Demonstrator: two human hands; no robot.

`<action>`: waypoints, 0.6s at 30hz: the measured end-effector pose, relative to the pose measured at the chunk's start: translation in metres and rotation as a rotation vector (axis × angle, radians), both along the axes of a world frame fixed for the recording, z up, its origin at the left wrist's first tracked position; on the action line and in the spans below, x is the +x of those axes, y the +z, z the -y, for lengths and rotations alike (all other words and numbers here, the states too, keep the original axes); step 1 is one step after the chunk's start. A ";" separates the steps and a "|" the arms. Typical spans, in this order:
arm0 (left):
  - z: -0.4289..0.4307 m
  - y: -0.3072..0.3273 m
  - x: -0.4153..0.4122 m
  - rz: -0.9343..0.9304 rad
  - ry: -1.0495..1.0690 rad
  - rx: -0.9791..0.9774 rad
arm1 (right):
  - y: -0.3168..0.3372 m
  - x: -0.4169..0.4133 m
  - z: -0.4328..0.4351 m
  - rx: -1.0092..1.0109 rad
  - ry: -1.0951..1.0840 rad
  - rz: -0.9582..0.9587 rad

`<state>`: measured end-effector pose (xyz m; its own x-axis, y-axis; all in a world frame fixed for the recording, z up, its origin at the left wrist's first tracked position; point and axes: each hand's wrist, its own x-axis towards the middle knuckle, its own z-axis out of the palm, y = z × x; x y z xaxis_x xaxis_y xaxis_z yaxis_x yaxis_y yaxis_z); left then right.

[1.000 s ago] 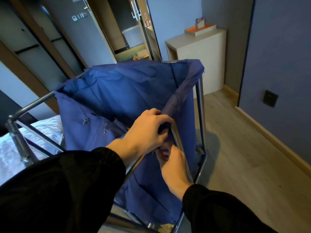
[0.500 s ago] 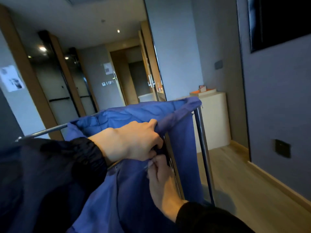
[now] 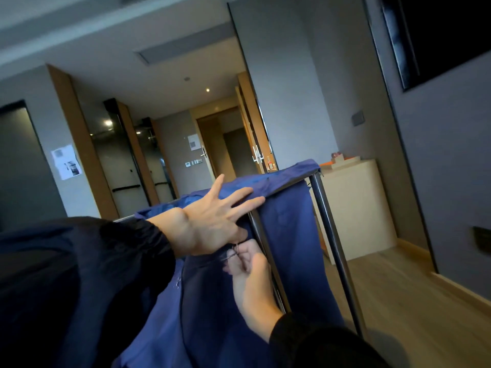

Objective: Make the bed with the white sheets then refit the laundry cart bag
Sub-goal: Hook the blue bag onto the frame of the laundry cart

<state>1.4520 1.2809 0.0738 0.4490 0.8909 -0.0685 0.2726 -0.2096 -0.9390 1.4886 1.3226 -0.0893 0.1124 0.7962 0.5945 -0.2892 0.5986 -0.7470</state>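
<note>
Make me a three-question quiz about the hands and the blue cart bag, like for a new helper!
1. True or false: the left hand presses straight, spread fingers on the dark blue fabric cart bag.
2. What does the right hand pinch? A) a small metal clip B) a white pillow C) a door handle
3. Fill the gap: the bag is draped over a silver tube frame made of ____.
Key: 1 true; 2 A; 3 metal.
</note>
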 end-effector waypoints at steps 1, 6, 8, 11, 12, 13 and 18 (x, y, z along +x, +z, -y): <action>0.001 0.000 -0.002 0.004 -0.011 0.011 | -0.001 0.001 0.001 0.022 0.021 0.009; 0.007 0.003 -0.013 0.116 -0.200 0.004 | -0.004 -0.001 0.007 0.083 0.087 0.016; 0.009 0.003 -0.016 0.160 -0.227 -0.009 | -0.005 -0.002 0.013 0.105 0.153 0.038; 0.010 0.002 -0.017 0.214 -0.237 -0.032 | -0.002 -0.011 0.023 0.104 0.086 0.126; 0.011 0.002 -0.016 0.223 -0.244 -0.040 | 0.002 -0.017 0.026 0.074 0.026 0.130; 0.012 0.002 -0.016 0.227 -0.233 -0.045 | 0.006 -0.021 0.027 0.030 -0.013 0.102; 0.024 0.003 -0.028 0.126 -0.145 0.083 | 0.010 -0.024 0.031 0.014 -0.059 0.042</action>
